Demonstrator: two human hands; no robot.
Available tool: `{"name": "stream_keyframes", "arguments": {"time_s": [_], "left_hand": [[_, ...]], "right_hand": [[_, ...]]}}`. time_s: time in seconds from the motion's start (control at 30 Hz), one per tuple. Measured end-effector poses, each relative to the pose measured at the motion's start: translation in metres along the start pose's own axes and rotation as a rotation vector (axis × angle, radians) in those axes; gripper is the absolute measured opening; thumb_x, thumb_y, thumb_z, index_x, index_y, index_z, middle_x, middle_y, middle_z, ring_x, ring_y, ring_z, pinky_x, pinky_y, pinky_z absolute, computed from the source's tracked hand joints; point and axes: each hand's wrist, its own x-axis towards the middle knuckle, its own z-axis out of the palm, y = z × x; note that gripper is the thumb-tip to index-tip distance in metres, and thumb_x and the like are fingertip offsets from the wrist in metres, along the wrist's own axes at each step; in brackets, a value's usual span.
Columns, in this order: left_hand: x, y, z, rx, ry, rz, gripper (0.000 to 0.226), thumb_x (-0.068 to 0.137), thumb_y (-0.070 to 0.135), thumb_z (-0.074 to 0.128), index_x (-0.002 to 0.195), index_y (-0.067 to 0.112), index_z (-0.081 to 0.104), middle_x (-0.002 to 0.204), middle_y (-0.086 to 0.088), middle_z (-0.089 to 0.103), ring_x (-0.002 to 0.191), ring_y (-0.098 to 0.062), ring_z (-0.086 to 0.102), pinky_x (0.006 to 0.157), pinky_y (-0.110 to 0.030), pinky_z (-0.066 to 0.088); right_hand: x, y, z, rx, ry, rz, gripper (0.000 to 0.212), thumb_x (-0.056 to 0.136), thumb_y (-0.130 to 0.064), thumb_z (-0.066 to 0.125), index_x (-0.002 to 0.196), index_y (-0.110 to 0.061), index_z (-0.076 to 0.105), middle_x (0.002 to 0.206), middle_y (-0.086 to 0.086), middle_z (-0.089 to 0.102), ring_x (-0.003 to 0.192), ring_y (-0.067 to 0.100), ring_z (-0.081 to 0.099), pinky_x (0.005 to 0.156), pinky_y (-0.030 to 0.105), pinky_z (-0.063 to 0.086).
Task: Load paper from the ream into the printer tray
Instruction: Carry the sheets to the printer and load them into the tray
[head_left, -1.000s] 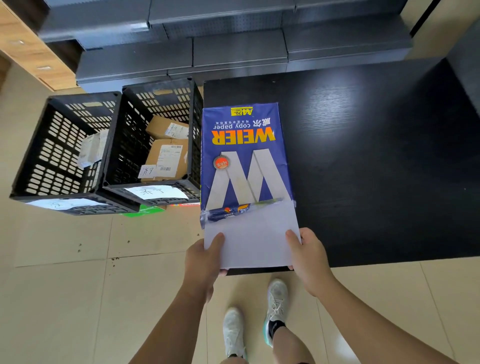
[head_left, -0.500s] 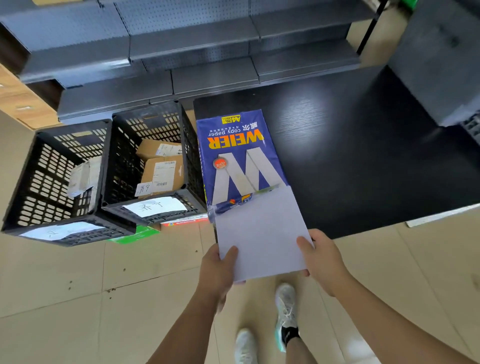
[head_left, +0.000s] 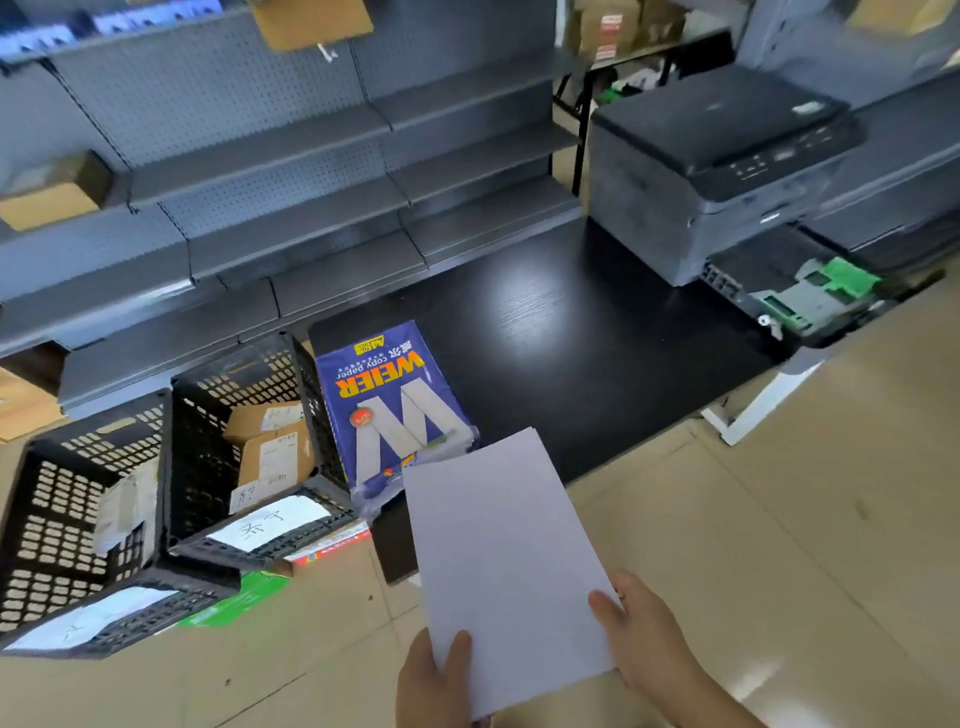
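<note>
A stack of white paper (head_left: 498, 561) is out of the ream and held over the floor in front of the table. My left hand (head_left: 436, 680) grips its near left corner, my right hand (head_left: 644, 639) its near right edge. The blue WEIER ream wrapper (head_left: 384, 400), torn open at its near end, lies on the left corner of the black table (head_left: 571, 332). The grey printer (head_left: 711, 166) stands on the table's far right, with its paper tray (head_left: 789, 291) pulled out, green guides showing.
Two black slotted crates (head_left: 93, 519) with cardboard parcels stand left of the table. Grey pegboard shelving (head_left: 270, 166) runs behind. A white table leg (head_left: 748, 410) shows under the right side. Tan tiled floor (head_left: 779, 545) lies in front.
The paper stack has slid fully out of the ream wrapper and moved toward me and to the right. The view has lifted, bringing the printer and its tray into sight.
</note>
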Motion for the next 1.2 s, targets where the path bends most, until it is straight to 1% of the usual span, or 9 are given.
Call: {"name": "stream_keyframes", "arguments": {"time_s": [0.1,0.23,0.4,0.47,0.53,0.73,0.87,1.0,1.2], "left_hand": [[-0.024,0.026,0.033,0.068,0.012,0.066,0.037,0.065,0.044,0.061,0.085,0.013,0.065,0.071,-0.007,0.066,0.068,-0.027,0.060,0.059,-0.031,0.041],[-0.057,0.059,0.094,0.016,-0.035,0.133,0.017,0.082,0.020,0.074,0.092,0.005,0.072,0.079,-0.018,0.071,0.066,-0.022,0.062,0.055,-0.019,0.041],[-0.113,0.113,0.185,0.082,-0.132,0.283,0.014,0.079,0.024,0.076,0.073,0.024,0.063,0.066,0.003,0.057,0.069,-0.019,0.053,0.052,-0.009,0.040],[-0.136,0.136,0.222,0.097,-0.198,0.310,0.007,0.087,0.010,0.072,0.088,0.012,0.065,0.079,-0.004,0.057,0.081,-0.018,0.049,0.057,-0.020,0.034],[-0.153,0.153,0.259,0.143,-0.259,0.324,0.026,0.091,0.010,0.068,0.114,0.000,0.065,0.093,-0.005,0.054,0.087,-0.015,0.047,0.059,-0.020,0.032],[-0.190,0.207,0.354,0.214,-0.476,0.470,0.020,0.096,0.018,0.060,0.114,0.009,0.060,0.079,0.004,0.059,0.057,-0.011,0.056,0.029,-0.013,0.038],[-0.191,0.239,0.428,0.242,-0.676,0.517,0.019,0.096,0.020,0.059,0.113,0.012,0.064,0.090,-0.006,0.072,0.065,-0.023,0.069,0.038,-0.027,0.049],[-0.197,0.274,0.506,0.284,-0.905,0.500,0.020,0.096,0.024,0.057,0.114,0.026,0.067,0.100,0.002,0.077,0.089,-0.021,0.074,0.071,-0.048,0.062],[-0.222,0.331,0.596,0.395,-1.071,0.631,0.010,0.098,0.019,0.053,0.098,0.016,0.063,0.082,-0.003,0.068,0.063,-0.017,0.062,0.047,-0.029,0.046]], "right_hand": [[-0.007,0.017,-0.040,0.028,0.055,0.012,0.016,0.097,-0.013,0.054,0.093,-0.027,0.062,0.084,-0.007,0.069,0.070,0.009,0.064,0.053,0.023,0.042],[-0.015,0.041,-0.112,0.087,0.167,0.014,0.018,0.094,-0.010,0.059,0.088,-0.027,0.062,0.083,-0.003,0.072,0.072,0.007,0.066,0.057,0.019,0.042],[-0.030,0.065,-0.219,0.173,0.334,0.013,0.023,0.092,-0.004,0.061,0.078,-0.023,0.062,0.074,0.004,0.071,0.059,0.002,0.064,0.052,0.008,0.043],[-0.036,0.073,-0.261,0.194,0.395,0.018,0.020,0.093,-0.005,0.060,0.076,-0.015,0.059,0.070,0.003,0.066,0.061,0.009,0.061,0.050,0.008,0.041],[-0.040,0.080,-0.298,0.241,0.476,0.029,0.018,0.094,-0.007,0.060,0.078,-0.014,0.059,0.073,0.002,0.065,0.067,0.010,0.060,0.053,0.010,0.040],[-0.029,0.116,-0.386,0.359,0.664,0.150,0.013,0.093,-0.024,0.059,0.100,-0.014,0.063,0.092,0.009,0.070,0.087,0.034,0.066,0.084,0.047,0.054],[-0.030,0.125,-0.442,0.406,0.777,0.170,0.007,0.095,-0.029,0.055,0.095,-0.025,0.061,0.084,0.003,0.069,0.070,0.027,0.066,0.062,0.038,0.055],[-0.029,0.125,-0.496,0.568,0.885,0.182,0.016,0.097,-0.025,0.049,0.094,-0.016,0.061,0.080,0.004,0.065,0.057,0.021,0.056,0.049,0.029,0.043],[-0.010,0.128,-0.562,0.657,1.048,0.242,0.024,0.094,-0.025,0.047,0.089,-0.003,0.050,0.070,0.007,0.049,0.052,0.022,0.041,0.044,0.030,0.035]]}}
